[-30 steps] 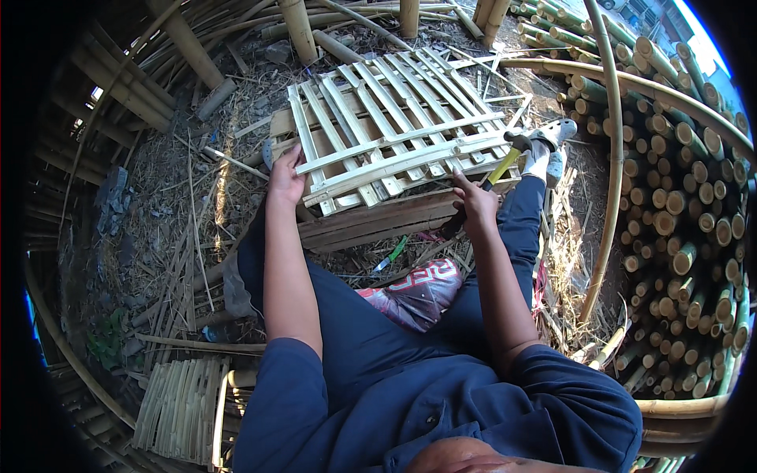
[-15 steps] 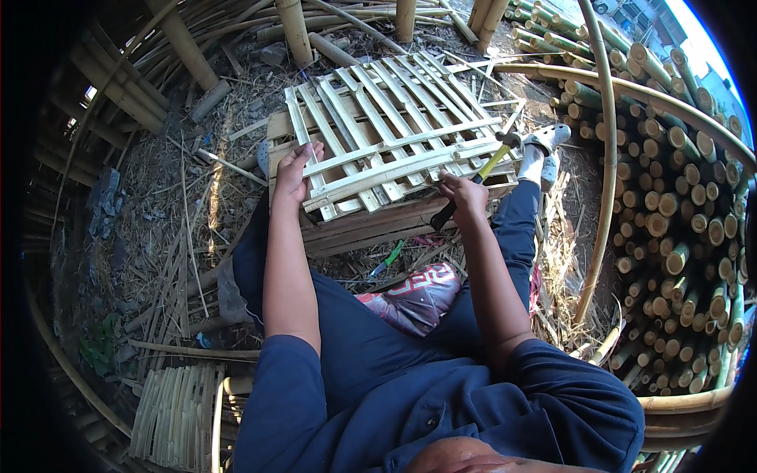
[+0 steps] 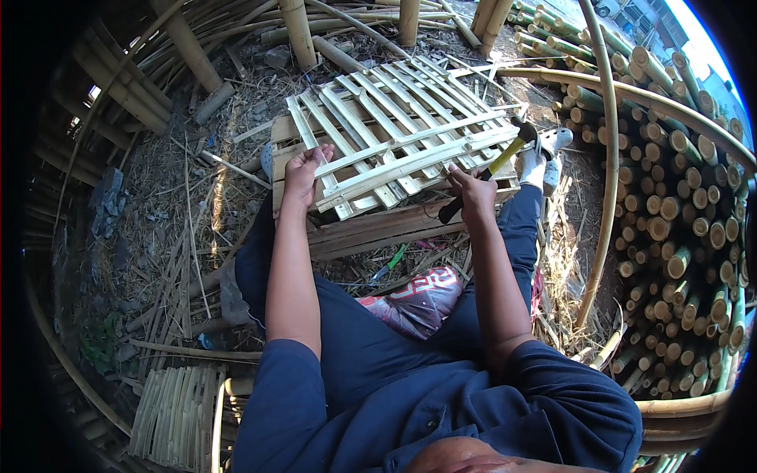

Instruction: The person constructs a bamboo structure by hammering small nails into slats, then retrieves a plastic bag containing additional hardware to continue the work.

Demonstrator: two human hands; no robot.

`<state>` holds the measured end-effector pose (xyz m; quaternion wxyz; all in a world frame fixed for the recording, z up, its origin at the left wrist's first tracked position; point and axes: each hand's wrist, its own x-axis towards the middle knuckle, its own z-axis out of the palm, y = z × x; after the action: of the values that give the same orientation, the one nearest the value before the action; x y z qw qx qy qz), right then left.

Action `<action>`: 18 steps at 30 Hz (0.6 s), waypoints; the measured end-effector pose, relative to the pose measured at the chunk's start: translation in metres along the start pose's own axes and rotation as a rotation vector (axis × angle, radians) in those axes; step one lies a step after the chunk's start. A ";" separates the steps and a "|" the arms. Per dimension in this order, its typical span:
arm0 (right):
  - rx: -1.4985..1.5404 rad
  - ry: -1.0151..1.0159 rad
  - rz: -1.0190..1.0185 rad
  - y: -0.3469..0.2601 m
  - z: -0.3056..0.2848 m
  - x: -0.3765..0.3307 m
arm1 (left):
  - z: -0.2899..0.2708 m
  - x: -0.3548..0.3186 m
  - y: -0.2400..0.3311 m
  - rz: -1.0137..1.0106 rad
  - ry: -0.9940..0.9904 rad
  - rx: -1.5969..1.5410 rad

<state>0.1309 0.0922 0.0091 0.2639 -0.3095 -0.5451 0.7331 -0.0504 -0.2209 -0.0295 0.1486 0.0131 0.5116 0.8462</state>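
Note:
A lattice panel of pale split-bamboo slats [image 3: 394, 118] rests tilted on a low wooden block or bench [image 3: 371, 235] between my legs. Long slats run away from me, and two cross slats [image 3: 418, 162] lie over their near ends. At the panel's left near corner, my left hand [image 3: 303, 175] is closed on the end of a cross slat. My right hand [image 3: 473, 195] grips a hammer [image 3: 505, 156] with a yellow-and-black handle, its dark head pointing away to the right. That hand's fingertips are against the panel's near edge.
Cut bamboo poles [image 3: 670, 236] are stacked high at the right, behind a bent pole [image 3: 607, 173]. A green-handled knife [image 3: 390, 262] lies on the littered ground near a printed cloth or bag [image 3: 422, 303]. Another slatted bamboo piece [image 3: 175, 414] sits at lower left. Upright posts [image 3: 298, 31] stand beyond.
The panel has shifted and turned slightly, its near end moving right, and my left hand has moved along with it. The hammer has moved a little to the right in my right hand.

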 end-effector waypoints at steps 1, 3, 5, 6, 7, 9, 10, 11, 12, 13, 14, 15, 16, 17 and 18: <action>-0.025 -0.019 0.003 -0.002 -0.002 0.005 | 0.003 -0.002 0.000 0.003 0.009 0.007; 0.043 -0.017 -0.029 -0.008 -0.001 0.009 | 0.013 -0.008 -0.001 0.009 0.029 0.019; 0.082 -0.024 -0.027 -0.015 -0.008 0.017 | 0.024 -0.015 -0.002 0.028 0.052 0.035; 0.080 -0.056 -0.036 -0.017 -0.014 0.023 | 0.030 -0.017 -0.002 0.037 0.057 0.031; 0.093 -0.070 -0.035 -0.019 -0.018 0.028 | 0.037 -0.020 -0.003 0.046 0.062 0.026; 0.121 -0.108 -0.027 -0.023 -0.017 0.033 | 0.038 -0.023 -0.003 0.063 0.087 -0.001; 0.124 -0.084 -0.020 -0.024 -0.016 0.035 | 0.039 -0.023 -0.004 0.069 0.096 -0.017; 0.120 -0.100 -0.032 -0.025 -0.015 0.036 | 0.041 -0.022 -0.003 0.075 0.104 -0.032; 0.115 -0.116 -0.043 -0.025 -0.015 0.038 | 0.042 -0.021 -0.003 0.078 0.112 -0.032; 0.111 -0.132 -0.055 -0.026 -0.014 0.039 | 0.043 -0.019 -0.002 0.081 0.121 -0.032; 0.097 -0.117 -0.032 -0.028 -0.014 0.041 | 0.045 -0.020 -0.002 0.080 0.132 -0.033; 0.083 -0.102 -0.009 -0.030 -0.013 0.044 | 0.048 -0.019 -0.002 0.073 0.143 -0.044; 0.070 -0.088 0.014 -0.032 -0.012 0.046 | 0.052 -0.017 -0.002 0.067 0.154 -0.055; 0.090 -0.102 -0.002 -0.030 -0.014 0.052 | 0.056 -0.014 -0.002 0.062 0.160 -0.066; 0.110 -0.116 -0.018 -0.027 -0.015 0.058 | 0.058 -0.012 -0.001 0.070 0.163 -0.065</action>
<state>0.1048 0.1511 0.0222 0.2551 -0.2467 -0.5211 0.7762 -0.0285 -0.1733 -0.0012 0.0771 -0.0428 0.4936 0.8652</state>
